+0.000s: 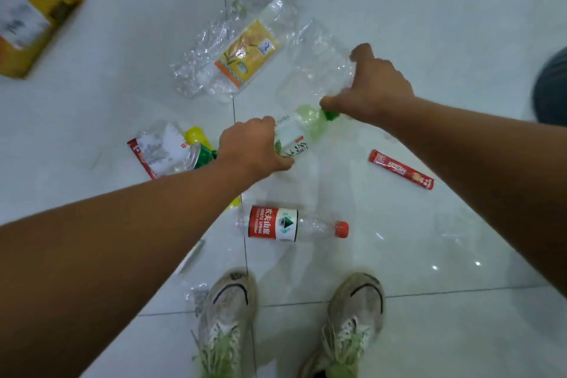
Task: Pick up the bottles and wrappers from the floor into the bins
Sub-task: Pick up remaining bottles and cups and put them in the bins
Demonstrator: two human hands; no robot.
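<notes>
**Both hands on one green-cap bottle**

Floor (pixel 429 24) — glossy white tile w/ dark grout lines, litter spread across the middle. Yellow cardboard box (pixel 36 9) sits top left, blocky, w/ a white label on its face, well apart from the hands. Two worn, whitish mesh shoes (pixel 228 310) stand at the bottom edge.

Both bare forearms reach in. Left hand (pixel 251 147) is wrapped round the body of the green-cap bottle (pixel 296 135), fingers curled under its white label. The bottle is tilted, cap end to the right, in the middle of the litter; can't tell if it's clear of the tile. Right hand (pixel 374 86): thumb & a finger closed on the green cap (pixel 332 115). Its other fingers curl against a crumpled clear wrapper (pixel 316 67) — can't tell if that's held.

Beyond the hands lies a yellow-label pack (pixel 248 55) in crinkly clear film. Red-label bottle (pixel 276 224): clear plastic, red cap, on its side nr the shoes. Left of the left wrist are a red-and-white wrapper (pixel 153 153) and a yellow-cap bottle (pixel 196 138), partly hidden. Red sachet (pixel 402 169): a slim flat stick, to the right.
</notes>
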